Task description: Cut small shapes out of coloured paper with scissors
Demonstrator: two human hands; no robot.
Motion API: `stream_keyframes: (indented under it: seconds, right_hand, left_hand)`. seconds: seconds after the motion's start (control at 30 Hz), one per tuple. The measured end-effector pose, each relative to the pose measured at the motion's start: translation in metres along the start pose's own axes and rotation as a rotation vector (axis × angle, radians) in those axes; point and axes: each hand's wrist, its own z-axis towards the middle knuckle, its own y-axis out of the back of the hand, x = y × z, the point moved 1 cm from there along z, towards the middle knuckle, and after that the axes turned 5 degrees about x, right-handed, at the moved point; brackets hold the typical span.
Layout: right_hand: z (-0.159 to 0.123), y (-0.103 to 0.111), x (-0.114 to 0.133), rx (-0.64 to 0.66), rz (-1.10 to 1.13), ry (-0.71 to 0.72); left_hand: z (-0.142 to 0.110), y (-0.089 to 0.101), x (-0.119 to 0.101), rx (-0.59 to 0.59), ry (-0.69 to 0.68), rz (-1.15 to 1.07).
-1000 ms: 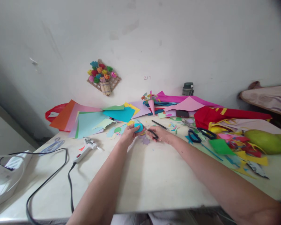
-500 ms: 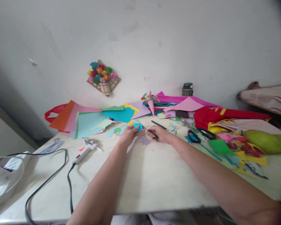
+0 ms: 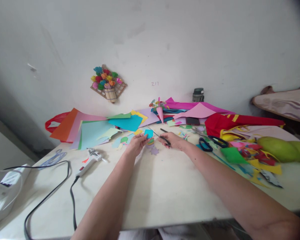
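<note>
Between the fingertips of my left hand (image 3: 137, 144) is a small piece of blue paper (image 3: 148, 134), held up above the table. My right hand (image 3: 173, 141) is closed round the black handles of a pair of scissors (image 3: 166, 140). Their blades point left toward the blue paper; whether they touch it I cannot tell. Under and in front of the hands lies a purple paper cutout (image 3: 154, 151) on the table.
On the left a glue gun (image 3: 87, 165) lies with its cord, near a power strip (image 3: 7, 190). Coloured paper sheets (image 3: 96, 133) spread along the back. Larger scissors (image 3: 213, 142), paper scraps (image 3: 258, 153) and a red cloth (image 3: 240, 120) lie at right.
My left fingers have shifted on the blue paper, so more of it shows. The scissor blades have come slightly away from it. The whole view has moved a little.
</note>
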Motion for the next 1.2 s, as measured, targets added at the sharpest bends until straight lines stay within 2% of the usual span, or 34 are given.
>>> stream_keyframes:
  seconds: [0.27,0.47,0.57,0.7,0.8,1.03,1.2]
  right_hand:
    - [-0.003,0.003,0.003,0.052,0.027,-0.009]
    - [0.004,0.009,-0.004,0.018,0.031,-0.019]
    - [0.008,0.014,-0.009,-0.037,-0.010,-0.052]
    - [0.007,0.022,-0.012,-0.190,-0.118,-0.164]
    - [0.003,0.026,-0.011,-0.271,-0.117,-0.236]
    - [0.006,0.022,-0.011,-0.243,0.088,-0.119]
    - [0.007,0.007,-0.007,-0.258,0.124,-0.033]
  left_hand:
    - [0.002,0.003,0.001,-0.019,-0.019,0.010]
    - [0.001,0.002,0.001,-0.004,-0.001,0.035]
    - [0.001,0.003,0.000,0.009,-0.001,0.061]
    - [0.002,0.004,-0.001,0.032,0.001,0.067]
    - [0.001,0.003,-0.002,0.048,0.003,0.072]
    - [0.000,0.001,-0.002,0.050,0.015,0.179]
    - [-0.003,-0.006,-0.001,0.130,0.030,0.378]
